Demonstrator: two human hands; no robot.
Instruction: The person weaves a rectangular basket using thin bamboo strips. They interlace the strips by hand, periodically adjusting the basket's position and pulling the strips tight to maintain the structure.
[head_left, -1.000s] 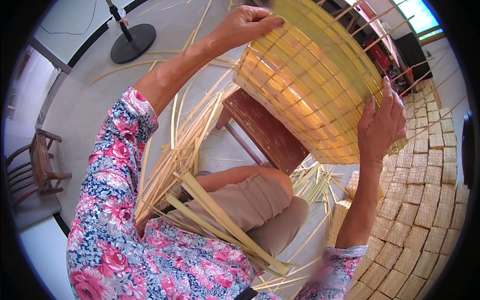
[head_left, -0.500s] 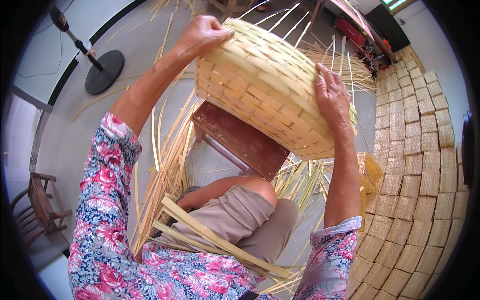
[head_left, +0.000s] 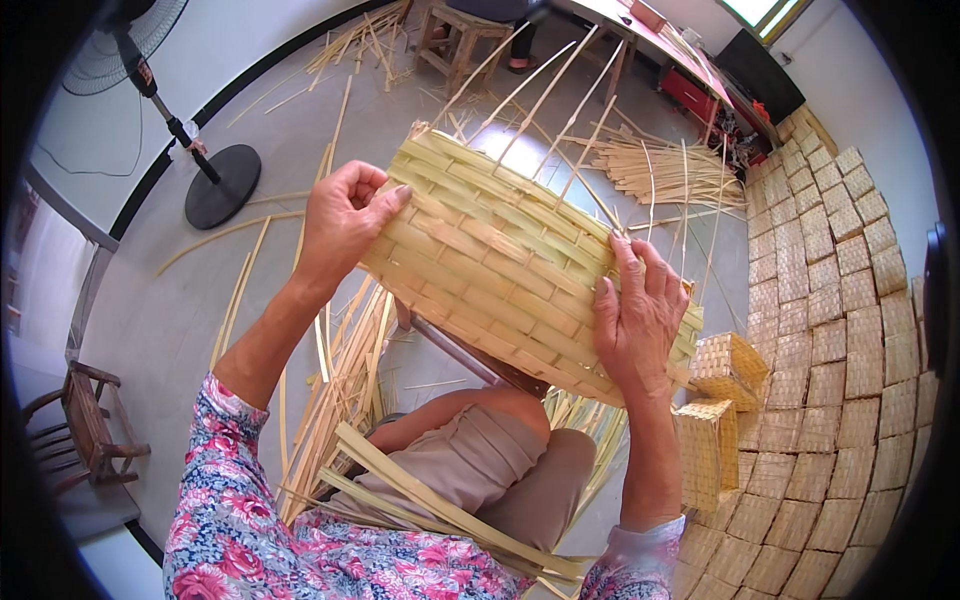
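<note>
A woven bamboo basket (head_left: 500, 260) is held up tilted in front of me, one flat side facing me. Long loose strips stick up from its far rim. My left hand (head_left: 345, 215) grips its upper left edge, thumb on the near side and fingers curled behind. My right hand (head_left: 645, 305) lies over the right part of the wall, with its fingertips near the upper rim. The basket hides most of the reddish wooden bench (head_left: 480, 352) below it. Loose bamboo strips (head_left: 420, 475) lie across my lap.
Finished woven baskets (head_left: 815, 360) stand in rows along the right wall, with two small ones (head_left: 728, 368) nearer me. More bamboo strips (head_left: 345, 370) cover the floor at left. A standing fan (head_left: 222, 187), a wooden chair (head_left: 95, 425) and a stool (head_left: 462, 40) beside a seated person are farther off.
Both hands have brought the basket lower and nearer, turning its side more toward me. The left hand has moved down and left, the right hand down. More of the room's far side shows.
</note>
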